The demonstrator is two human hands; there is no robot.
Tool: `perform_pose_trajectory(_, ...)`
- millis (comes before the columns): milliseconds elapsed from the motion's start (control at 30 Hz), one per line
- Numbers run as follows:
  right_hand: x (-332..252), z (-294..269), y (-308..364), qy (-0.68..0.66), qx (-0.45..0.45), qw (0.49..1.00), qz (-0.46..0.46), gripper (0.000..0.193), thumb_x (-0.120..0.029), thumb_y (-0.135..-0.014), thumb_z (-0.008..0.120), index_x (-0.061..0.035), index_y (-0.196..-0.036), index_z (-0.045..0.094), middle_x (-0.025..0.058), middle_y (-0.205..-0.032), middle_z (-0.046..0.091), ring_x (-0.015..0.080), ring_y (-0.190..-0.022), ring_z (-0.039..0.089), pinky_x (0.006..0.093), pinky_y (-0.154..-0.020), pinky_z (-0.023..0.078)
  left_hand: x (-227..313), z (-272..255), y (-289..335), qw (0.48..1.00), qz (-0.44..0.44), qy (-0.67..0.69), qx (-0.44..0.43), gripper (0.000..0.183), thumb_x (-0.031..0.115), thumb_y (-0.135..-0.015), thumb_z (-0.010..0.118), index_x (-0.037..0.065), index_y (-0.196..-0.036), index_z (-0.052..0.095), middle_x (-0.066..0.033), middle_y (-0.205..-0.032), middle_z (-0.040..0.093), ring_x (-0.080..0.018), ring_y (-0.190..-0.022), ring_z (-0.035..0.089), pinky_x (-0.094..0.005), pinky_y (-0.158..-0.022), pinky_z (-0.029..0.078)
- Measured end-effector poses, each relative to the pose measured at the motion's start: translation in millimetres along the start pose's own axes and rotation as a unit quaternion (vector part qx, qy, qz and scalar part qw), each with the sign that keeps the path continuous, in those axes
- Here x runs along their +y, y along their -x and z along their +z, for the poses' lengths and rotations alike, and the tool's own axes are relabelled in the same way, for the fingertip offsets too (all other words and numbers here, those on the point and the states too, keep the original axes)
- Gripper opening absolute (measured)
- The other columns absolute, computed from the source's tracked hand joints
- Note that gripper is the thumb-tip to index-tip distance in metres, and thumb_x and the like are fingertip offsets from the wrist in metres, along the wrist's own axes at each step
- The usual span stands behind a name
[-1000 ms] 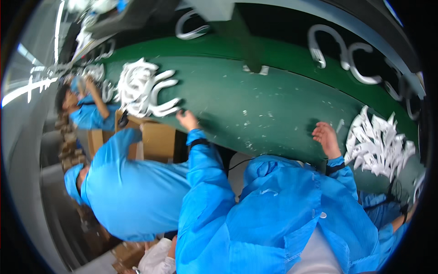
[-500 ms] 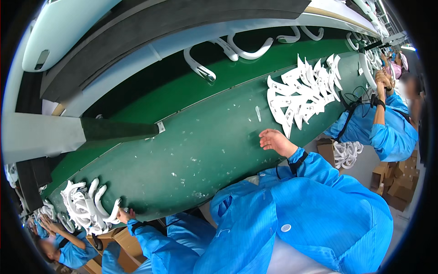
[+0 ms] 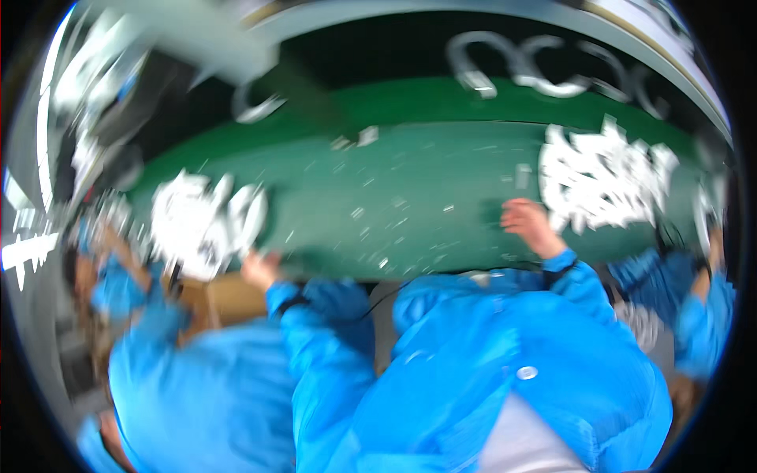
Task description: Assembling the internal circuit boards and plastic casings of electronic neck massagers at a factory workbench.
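Note:
My left hand (image 3: 261, 269) is at the near right edge of a heap of white curved plastic parts (image 3: 189, 225). Its fingers close on the lower end of one white curved part (image 3: 254, 214) at that edge, though motion smears them. Over the green work surface (image 3: 394, 205), my right hand (image 3: 531, 226) hovers with loosely bent fingers apart and nothing in them. Just to its right lies a spread cluster of white pointed plastic pieces (image 3: 603, 177).
White hook-shaped parts (image 3: 544, 71) lie along the far ledge. A post (image 3: 303, 91) rises at the back. A co-worker in blue (image 3: 205, 386) sits close on my left, near a cardboard box (image 3: 229, 298); another person's blue sleeve (image 3: 702, 331) shows at right.
My view has swung to the left and blurred, so the left heap and the co-worker there show more fully. My left hand stays at the heap's edge; my right hand remains free.

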State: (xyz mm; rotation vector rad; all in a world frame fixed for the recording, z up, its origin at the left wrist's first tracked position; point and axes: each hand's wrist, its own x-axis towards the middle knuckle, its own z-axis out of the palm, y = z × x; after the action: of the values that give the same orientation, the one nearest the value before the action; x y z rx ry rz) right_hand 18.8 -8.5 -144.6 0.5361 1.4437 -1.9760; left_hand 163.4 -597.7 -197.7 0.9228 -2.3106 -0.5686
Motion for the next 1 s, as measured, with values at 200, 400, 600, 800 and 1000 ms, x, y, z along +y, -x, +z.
perform_pose_trajectory(200,5.1,-35.3,-6.1,-0.016,-0.050,0.999,0.009,0.019,-0.022,-0.088,0.048,-0.0067,-0.099,0.053,0.0044,-0.079,0.059,0.0166,-0.072,0.058,0.0283,-0.065,0.046,112.5,1.6,22.0,0.843,-0.442,0.280,0.122,0.026,0.030,-0.078,0.060,0.007,-0.088,0.053,-0.0087,-0.073,0.054,-0.0183,-0.051,0.053,-0.0301,-0.040,0.046)
perform_pose_trajectory(400,-12.3,-30.2,-3.8,-0.004,-0.070,0.997,-0.008,0.018,-0.022,-0.088,0.047,-0.0068,-0.097,0.053,0.0041,-0.078,0.058,0.0159,-0.072,0.057,0.0276,-0.065,0.045,120.0,-55.2,14.3,0.687,-0.497,0.528,-0.047,0.028,0.034,-0.077,0.059,0.006,-0.074,0.055,-0.0042,-0.063,0.054,-0.0118,-0.048,0.050,-0.0225,-0.042,0.046)
perform_pose_trajectory(600,-16.1,-26.3,-11.2,0.015,-0.084,0.996,-0.005,0.019,-0.021,-0.088,0.046,-0.0060,-0.098,0.054,0.0045,-0.079,0.058,0.0156,-0.073,0.057,0.0274,-0.065,0.045,124.6,-61.7,2.3,0.471,-0.567,0.633,-0.236,0.039,0.037,-0.079,0.052,-0.001,-0.079,0.057,-0.0097,-0.068,0.055,-0.0188,-0.058,0.051,-0.0176,-0.032,0.034)
perform_pose_trajectory(800,-8.2,39.1,-7.8,0.173,-0.210,0.962,0.008,0.025,-0.025,-0.087,0.051,-0.0099,-0.107,0.054,0.0029,-0.086,0.059,0.0139,-0.077,0.057,0.0253,-0.068,0.046,146.9,-32.6,67.7,0.267,-0.537,0.745,-0.293,0.033,0.031,-0.080,0.048,0.000,-0.075,0.055,-0.0036,-0.064,0.042,-0.0101,-0.047,0.034,-0.0180,-0.031,0.032)
perform_pose_trajectory(1000,48.3,172.3,-70.5,0.437,-0.311,0.788,-0.303,0.075,-0.019,-0.068,0.071,-0.0174,-0.134,0.035,0.0136,-0.132,0.033,0.0317,-0.120,0.035,0.0391,-0.096,0.035,196.2,-6.2,111.7,0.212,-0.500,0.832,-0.111,0.024,0.028,-0.075,0.057,0.006,-0.067,0.055,-0.0022,-0.067,0.040,-0.0081,-0.047,0.032,-0.0190,-0.035,0.033)
